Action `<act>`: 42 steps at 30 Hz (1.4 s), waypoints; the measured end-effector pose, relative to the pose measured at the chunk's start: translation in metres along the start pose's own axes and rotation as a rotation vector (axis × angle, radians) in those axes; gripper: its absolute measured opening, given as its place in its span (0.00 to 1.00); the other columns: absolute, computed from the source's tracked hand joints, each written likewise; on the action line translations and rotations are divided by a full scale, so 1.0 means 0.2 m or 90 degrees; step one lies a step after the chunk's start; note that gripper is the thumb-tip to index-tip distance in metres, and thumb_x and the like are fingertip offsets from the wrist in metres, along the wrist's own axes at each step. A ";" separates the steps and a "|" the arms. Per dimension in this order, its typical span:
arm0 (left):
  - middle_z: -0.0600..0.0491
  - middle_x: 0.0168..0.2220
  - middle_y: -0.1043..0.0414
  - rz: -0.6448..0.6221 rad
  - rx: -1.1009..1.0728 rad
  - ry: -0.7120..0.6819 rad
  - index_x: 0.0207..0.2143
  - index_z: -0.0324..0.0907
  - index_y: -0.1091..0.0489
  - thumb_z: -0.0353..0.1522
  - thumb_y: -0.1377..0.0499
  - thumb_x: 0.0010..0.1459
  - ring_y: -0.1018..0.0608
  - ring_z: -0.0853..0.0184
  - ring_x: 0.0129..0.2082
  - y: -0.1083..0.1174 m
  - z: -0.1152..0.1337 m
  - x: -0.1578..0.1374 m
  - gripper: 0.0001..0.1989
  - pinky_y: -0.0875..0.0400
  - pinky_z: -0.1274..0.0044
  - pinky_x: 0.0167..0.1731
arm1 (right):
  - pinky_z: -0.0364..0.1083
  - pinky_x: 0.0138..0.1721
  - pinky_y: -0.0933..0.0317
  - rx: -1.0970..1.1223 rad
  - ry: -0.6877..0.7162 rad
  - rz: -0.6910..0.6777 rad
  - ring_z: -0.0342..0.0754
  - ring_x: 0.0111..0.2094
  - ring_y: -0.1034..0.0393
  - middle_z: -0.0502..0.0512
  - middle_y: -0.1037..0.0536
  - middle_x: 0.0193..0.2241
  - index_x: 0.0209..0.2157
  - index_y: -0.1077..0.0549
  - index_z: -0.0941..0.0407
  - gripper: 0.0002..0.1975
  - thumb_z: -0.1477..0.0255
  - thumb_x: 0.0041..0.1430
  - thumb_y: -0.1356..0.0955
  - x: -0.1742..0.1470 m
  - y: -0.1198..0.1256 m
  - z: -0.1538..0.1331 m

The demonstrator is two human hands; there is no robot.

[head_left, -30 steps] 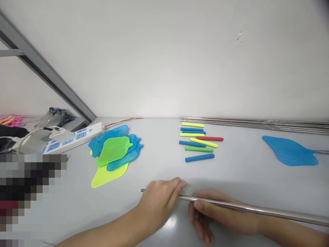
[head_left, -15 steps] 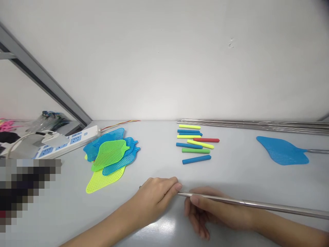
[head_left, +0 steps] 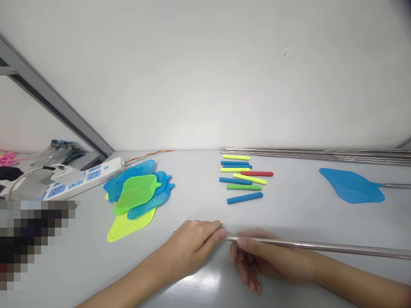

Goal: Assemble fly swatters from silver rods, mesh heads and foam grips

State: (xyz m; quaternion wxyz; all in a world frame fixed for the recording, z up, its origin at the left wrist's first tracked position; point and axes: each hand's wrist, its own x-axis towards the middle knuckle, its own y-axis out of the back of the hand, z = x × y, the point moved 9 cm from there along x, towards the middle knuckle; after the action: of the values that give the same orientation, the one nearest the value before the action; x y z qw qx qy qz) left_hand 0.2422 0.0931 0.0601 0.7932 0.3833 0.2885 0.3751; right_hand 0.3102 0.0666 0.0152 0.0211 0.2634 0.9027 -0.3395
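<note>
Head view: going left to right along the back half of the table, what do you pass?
White power strip → pile of blue and green plastic swatter heads → cluster of coloured foam grips → blue swatter head on a metal rod.

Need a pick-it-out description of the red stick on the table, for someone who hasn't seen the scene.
Start at the bundle of steel rods lying along the back wall. Just in front of their left end sits a cluster of short coloured sticks on the grey table. The red stick lies at the cluster's right edge, flat and crosswise; it is the only red one, the rest being blue, yellow or green.
</note>
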 end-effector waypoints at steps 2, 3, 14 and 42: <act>0.58 0.23 0.37 -0.003 0.005 -0.002 0.25 0.41 0.41 0.36 0.63 0.64 0.33 0.73 0.24 0.00 0.00 0.00 0.19 0.41 0.81 0.27 | 0.39 0.23 0.44 0.002 -0.006 0.001 0.38 0.18 0.37 0.52 0.31 0.20 0.31 0.32 0.62 0.18 0.61 0.60 0.42 0.00 0.00 0.00; 0.58 0.23 0.37 -0.006 0.008 -0.004 0.25 0.41 0.40 0.36 0.63 0.64 0.33 0.73 0.24 0.00 0.01 0.00 0.19 0.41 0.81 0.27 | 0.39 0.23 0.44 0.003 -0.008 0.001 0.38 0.18 0.37 0.52 0.30 0.20 0.31 0.32 0.62 0.18 0.61 0.60 0.41 0.00 0.00 0.00; 0.57 0.23 0.34 -0.018 0.041 -0.027 0.28 0.41 0.36 0.39 0.60 0.64 0.31 0.73 0.24 -0.02 0.00 0.00 0.19 0.42 0.82 0.25 | 0.40 0.24 0.41 0.039 -0.003 0.016 0.39 0.19 0.35 0.53 0.30 0.20 0.33 0.31 0.64 0.18 0.62 0.60 0.41 0.00 0.01 0.00; 0.55 0.26 0.36 0.153 0.134 0.068 0.24 0.41 0.40 0.52 0.48 0.49 0.35 0.65 0.29 0.21 -0.13 -0.04 0.22 0.41 0.74 0.31 | 0.40 0.15 0.57 -0.153 0.143 0.414 0.38 0.10 0.49 0.46 0.45 0.06 0.10 0.39 0.57 0.32 0.48 0.55 0.46 -0.16 0.24 -0.08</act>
State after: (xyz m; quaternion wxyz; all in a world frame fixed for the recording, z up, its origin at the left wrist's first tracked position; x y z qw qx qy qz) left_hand 0.2029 0.1144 0.0816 0.6815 0.4753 0.3200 0.4552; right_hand 0.3631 0.0920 0.0068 0.0593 0.5679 0.8020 -0.1753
